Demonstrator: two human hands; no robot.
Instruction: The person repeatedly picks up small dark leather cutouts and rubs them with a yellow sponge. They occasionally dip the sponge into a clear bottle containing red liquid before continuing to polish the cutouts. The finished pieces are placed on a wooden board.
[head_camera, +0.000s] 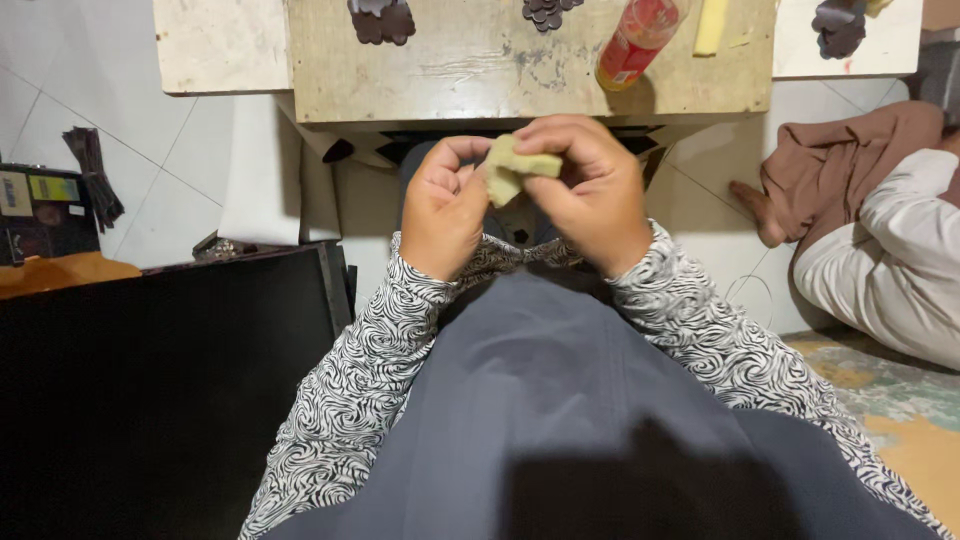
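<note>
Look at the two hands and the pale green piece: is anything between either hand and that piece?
Nothing visible is. The left hand and the right hand both grip the pale green piece directly with their fingertips, above the lap and in front of the low wooden table.

A home craft corner: low worn wooden table (480, 70), glue bottle (640, 40), tiled floor (190, 170).
</note>
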